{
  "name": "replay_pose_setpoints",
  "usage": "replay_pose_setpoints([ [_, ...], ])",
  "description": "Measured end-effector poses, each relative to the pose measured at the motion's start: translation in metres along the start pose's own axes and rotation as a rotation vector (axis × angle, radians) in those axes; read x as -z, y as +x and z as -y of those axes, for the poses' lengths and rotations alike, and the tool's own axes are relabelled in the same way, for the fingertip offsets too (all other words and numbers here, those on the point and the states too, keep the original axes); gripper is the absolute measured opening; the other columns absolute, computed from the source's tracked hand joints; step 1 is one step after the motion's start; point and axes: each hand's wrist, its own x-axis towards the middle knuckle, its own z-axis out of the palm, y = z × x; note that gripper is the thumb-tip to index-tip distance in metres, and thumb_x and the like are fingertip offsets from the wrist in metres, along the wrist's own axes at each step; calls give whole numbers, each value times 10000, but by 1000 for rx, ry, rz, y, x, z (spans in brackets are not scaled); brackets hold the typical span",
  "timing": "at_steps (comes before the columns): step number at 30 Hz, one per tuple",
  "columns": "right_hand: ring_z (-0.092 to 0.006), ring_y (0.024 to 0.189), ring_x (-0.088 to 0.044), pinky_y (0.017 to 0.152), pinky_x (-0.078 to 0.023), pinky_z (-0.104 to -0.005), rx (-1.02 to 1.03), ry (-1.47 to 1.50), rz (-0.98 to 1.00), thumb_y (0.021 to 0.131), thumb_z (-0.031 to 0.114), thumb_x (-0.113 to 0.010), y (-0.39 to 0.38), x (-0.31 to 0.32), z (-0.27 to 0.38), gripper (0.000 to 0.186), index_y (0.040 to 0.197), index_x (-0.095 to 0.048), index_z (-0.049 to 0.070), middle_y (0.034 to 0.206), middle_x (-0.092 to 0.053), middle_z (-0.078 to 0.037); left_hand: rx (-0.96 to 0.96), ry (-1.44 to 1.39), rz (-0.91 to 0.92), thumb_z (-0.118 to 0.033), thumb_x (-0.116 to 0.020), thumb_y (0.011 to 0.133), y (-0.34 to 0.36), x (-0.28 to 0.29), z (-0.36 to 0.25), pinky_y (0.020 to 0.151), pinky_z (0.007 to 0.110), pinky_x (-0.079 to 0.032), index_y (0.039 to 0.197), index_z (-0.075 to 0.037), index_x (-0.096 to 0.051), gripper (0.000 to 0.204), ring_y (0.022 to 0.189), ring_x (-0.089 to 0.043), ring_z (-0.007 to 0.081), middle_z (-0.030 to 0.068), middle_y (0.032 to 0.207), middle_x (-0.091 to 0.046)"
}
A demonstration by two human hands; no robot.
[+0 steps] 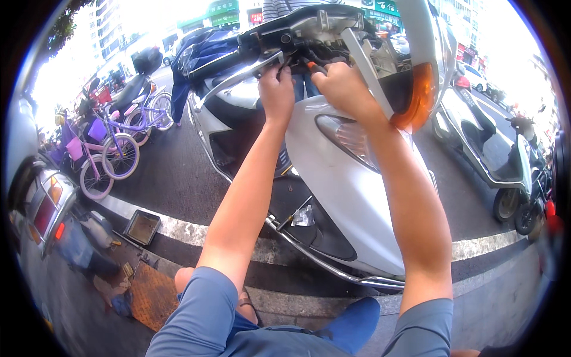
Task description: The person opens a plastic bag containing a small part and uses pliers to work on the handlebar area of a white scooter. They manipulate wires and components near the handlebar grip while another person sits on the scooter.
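Observation:
A silver scooter [333,208] stands in front of me with its handlebar housing [309,21] opened up, showing dark parts and cables. My left hand [276,92] is raised under the housing, beside a silver lever, its fingers closed on something small that I cannot make out. My right hand [342,83] grips an orange-handled tool [315,67], whose tip points into the dark parts near my left fingers. An orange lamp lens [414,95] hangs to the right of my right hand. A person in a striped top [284,7] stands behind the housing, partly hidden.
Bicycles [116,152] and parked scooters line the left; another scooter [482,143] stands at the right. A dark tray [143,226], small tools and a rusty board [151,294] lie by the kerb. A tool and foil packet [303,215] rest on the footboard.

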Motion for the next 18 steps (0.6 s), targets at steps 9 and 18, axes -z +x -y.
replay_pose_setpoints([
  [9, -472, 763, -648, 728, -510, -492, -226, 406, -50, 844, 249, -582, -5, 5, 11, 395, 813, -653, -138, 758, -625, -340, 4, 111, -90, -231, -658, 941, -1, -1, -5, 677, 306, -516, 1101, 95, -697, 365, 667, -691, 188, 150, 860, -721],
  [18, -497, 841, -653, 782, -532, -501, -33, 186, -167, 835, 215, -592, -7, 1, 14, 370, 834, -662, -149, 833, -633, -371, -105, 228, -196, -203, -665, 892, 7, -5, 7, 815, 423, -496, 986, 11, -748, 249, 867, -677, 400, 213, 921, -721],
])
